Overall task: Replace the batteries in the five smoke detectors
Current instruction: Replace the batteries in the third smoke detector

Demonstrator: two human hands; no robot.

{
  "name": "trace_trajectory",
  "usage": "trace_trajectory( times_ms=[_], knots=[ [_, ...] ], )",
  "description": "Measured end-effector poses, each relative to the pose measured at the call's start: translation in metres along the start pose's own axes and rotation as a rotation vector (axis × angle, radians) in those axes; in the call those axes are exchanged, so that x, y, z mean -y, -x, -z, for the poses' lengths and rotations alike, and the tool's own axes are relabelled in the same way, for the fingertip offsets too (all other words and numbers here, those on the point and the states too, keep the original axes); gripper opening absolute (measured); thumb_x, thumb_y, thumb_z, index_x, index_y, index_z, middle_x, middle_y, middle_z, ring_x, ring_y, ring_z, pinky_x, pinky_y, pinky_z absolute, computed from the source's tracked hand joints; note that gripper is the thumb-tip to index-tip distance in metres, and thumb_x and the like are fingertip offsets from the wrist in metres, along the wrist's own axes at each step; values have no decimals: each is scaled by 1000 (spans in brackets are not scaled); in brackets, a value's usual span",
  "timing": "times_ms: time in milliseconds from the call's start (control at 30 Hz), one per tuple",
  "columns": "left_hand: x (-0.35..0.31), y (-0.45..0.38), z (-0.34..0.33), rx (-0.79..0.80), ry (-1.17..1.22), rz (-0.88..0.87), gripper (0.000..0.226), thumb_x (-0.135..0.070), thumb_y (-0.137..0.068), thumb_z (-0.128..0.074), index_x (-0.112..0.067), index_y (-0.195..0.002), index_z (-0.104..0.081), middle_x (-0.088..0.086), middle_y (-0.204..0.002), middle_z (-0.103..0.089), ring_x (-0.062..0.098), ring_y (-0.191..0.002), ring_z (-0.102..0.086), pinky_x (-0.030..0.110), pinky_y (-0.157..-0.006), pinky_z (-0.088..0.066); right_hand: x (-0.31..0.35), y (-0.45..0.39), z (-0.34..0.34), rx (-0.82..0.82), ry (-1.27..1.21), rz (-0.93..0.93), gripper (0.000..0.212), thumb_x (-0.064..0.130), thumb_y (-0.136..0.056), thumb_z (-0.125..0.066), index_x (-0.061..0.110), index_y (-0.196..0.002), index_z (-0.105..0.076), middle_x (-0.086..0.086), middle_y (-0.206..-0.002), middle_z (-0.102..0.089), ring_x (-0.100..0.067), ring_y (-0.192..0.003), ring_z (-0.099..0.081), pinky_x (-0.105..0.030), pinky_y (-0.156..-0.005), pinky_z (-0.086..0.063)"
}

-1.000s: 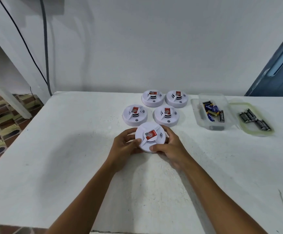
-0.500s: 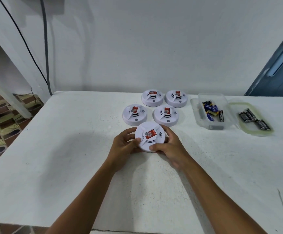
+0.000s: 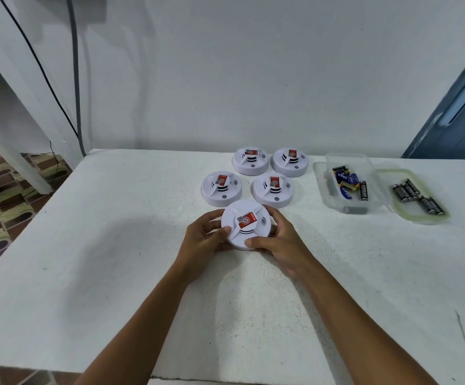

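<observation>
nearest smoke detector (image 3: 246, 225): round, white, red label on top, at tabletop (image 3: 114, 245) centre, gripped at rim by left hand (image 3: 203, 241) and right hand (image 3: 278, 243), likely for twisting open. four more detectors (image 3: 272, 189) behind. batteries (image 3: 349, 183) in clear container (image 3: 370, 207) at right, within reach.

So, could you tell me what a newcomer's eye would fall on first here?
Probably the white smoke detector near the middle of the table, gripped by the left hand and right hand. Behind it sit four more detectors, and to the right a clear tub of batteries beside its lid holding dark batteries.
</observation>
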State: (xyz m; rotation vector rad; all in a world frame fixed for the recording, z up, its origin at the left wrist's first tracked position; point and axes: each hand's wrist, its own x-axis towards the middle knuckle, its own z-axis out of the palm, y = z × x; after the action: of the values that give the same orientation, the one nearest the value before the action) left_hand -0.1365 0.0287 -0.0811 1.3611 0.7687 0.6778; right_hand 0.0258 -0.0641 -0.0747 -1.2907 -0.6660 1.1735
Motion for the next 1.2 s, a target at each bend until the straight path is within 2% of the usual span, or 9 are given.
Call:
trace_trajectory(
  times_ms=[133, 233, 567, 833, 1200],
  knots=[
    [1, 0, 0, 0, 9, -8, 37, -13, -89, -64, -15, -125, -59, 10, -116, -70, 29, -101, -69, 49, -85, -57, 1, -1, 11, 87, -297, -54, 40, 4, -93, -54, 15, -132, -55, -14, -123, -66, -31, -114, -63, -47, -92, -54],
    [2, 0, 0, 0, 15, -16, 37, -13, -89, -64, -14, -126, -59, 10, -115, -70, 29, -102, -69, 52, -87, -55, -2, -4, 21, 101, -443, -114, 39, 9, -97, -45, 10, -136, -52, -20, -129, -61, -38, -119, -58, -53, -98, -48],
    [3, 1, 1, -3, 17, -21, 38, -16, -89, -64, -14, -127, -59, 10, -117, -70, 30, -104, -68, 55, -89, -53, -3, -4, 21, 94, -456, -127, 40, 8, -97, -45, 8, -136, -51, -21, -130, -60, -39, -119, -57, -52, -95, -51],
    [1, 2, -1, -6, 6, -39, 35, -14, -90, -62, -14, -126, -59, 7, -115, -71, 28, -103, -68, 46, -86, -57, -3, -3, 21, 78, -457, -125, 40, 8, -96, -45, 8, -135, -52, -22, -128, -61, -39, -118, -59, -53, -95, -51],
    [1, 3, 0, -2, 14, -43, 41, -20, -87, -65, -12, -127, -59, 10, -116, -70, 29, -105, -68, 54, -90, -53, -1, -2, 20, 82, -458, -118, 41, 8, -95, -46, 8, -135, -52, -22, -127, -61, -39, -117, -59, -53, -95, -50]
  ],
)
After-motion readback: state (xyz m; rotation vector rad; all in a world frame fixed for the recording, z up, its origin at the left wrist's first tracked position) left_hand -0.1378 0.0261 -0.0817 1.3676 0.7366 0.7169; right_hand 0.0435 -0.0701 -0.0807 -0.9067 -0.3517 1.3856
